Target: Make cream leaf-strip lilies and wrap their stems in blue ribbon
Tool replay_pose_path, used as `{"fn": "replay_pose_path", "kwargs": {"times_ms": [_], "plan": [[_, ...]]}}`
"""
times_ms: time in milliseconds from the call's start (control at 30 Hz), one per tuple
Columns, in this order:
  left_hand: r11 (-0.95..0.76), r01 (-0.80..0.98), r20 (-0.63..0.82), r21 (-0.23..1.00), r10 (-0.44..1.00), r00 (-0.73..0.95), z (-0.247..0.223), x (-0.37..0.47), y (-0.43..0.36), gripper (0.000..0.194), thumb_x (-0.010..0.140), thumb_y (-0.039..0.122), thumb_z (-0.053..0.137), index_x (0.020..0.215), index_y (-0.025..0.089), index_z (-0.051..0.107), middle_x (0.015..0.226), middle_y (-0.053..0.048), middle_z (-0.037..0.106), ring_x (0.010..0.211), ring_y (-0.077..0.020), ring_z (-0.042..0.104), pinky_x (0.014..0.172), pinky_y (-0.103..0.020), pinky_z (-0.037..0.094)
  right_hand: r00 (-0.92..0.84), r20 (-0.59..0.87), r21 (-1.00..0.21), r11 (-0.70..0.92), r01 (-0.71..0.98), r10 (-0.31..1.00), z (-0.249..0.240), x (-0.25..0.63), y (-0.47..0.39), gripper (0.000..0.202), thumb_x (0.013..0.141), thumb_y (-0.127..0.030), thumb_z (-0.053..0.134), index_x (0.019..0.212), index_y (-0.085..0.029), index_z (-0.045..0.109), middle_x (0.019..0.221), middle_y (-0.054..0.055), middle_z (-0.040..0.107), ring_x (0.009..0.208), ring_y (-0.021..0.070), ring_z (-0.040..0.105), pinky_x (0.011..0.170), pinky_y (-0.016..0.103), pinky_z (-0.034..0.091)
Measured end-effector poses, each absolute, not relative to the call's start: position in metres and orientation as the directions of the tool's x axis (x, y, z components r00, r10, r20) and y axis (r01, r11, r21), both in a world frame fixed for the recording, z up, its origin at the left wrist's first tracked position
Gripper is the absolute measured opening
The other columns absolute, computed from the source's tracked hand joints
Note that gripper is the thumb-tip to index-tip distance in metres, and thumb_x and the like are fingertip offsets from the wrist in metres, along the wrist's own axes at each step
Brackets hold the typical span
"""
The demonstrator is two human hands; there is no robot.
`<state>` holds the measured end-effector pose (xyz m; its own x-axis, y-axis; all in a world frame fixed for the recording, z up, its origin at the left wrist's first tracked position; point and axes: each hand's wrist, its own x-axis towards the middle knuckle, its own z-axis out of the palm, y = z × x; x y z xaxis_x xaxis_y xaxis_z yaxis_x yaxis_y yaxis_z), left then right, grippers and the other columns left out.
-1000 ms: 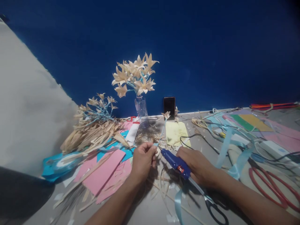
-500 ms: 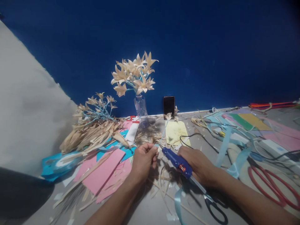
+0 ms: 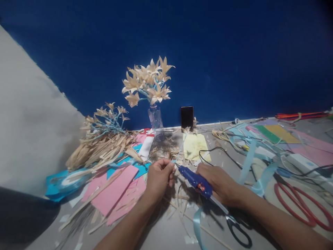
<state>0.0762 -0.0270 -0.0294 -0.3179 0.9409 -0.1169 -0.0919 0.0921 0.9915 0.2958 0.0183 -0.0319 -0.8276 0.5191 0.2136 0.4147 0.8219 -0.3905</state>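
My left hand (image 3: 160, 175) pinches the lower end of a thin light-blue stem (image 3: 180, 149), which rises to a small pale flower (image 3: 186, 130). A blue glue gun (image 3: 195, 180) is held by my right hand (image 3: 214, 180), its fingers wrapped round the handle. The gun's nozzle points left and touches or nearly touches the stem beside my left fingertips; the exact contact is too small to tell. Beyond the hands, pale flowers on blue stems (image 3: 148, 81) stand in a clear plastic bottle (image 3: 155, 121).
More flowers (image 3: 109, 116) lie on dry husks (image 3: 96, 149) at left, near pink paper (image 3: 114, 191). A phone (image 3: 187, 118) leans on the blue wall behind a yellow sheet (image 3: 195, 147). Black-handled scissors (image 3: 238, 231), red-handled scissors (image 3: 299, 201), ribbon (image 3: 248, 163) and cables lie right.
The glue gun and my right hand have shifted slightly left, bringing the nozzle closer to my left fingertips. My left hand has stayed nearly still on the stem.
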Motion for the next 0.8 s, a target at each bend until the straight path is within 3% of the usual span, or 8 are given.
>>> {"fn": "replay_pose_path", "kwargs": {"times_ms": [800], "plan": [[0.098, -0.076, -0.117, 0.992, 0.942, -0.316, -0.0264, 0.0757, -0.0279, 0.024, 0.070, 0.035, 0.072, 0.063, 0.017, 0.059, 0.043, 0.007, 0.050, 0.029, -0.0052, 0.041, 0.034, -0.017, 0.030, -0.807, 0.216, -0.414, 0.800, 0.434, 0.550, -0.0339, 0.3001, 0.0185, 0.012, 0.092, -0.033, 0.049, 0.087, -0.021, 0.051, 0.083, 0.005, 0.059, 0.070, 0.0201, 0.052, 0.061, 0.030, 0.034]]}}
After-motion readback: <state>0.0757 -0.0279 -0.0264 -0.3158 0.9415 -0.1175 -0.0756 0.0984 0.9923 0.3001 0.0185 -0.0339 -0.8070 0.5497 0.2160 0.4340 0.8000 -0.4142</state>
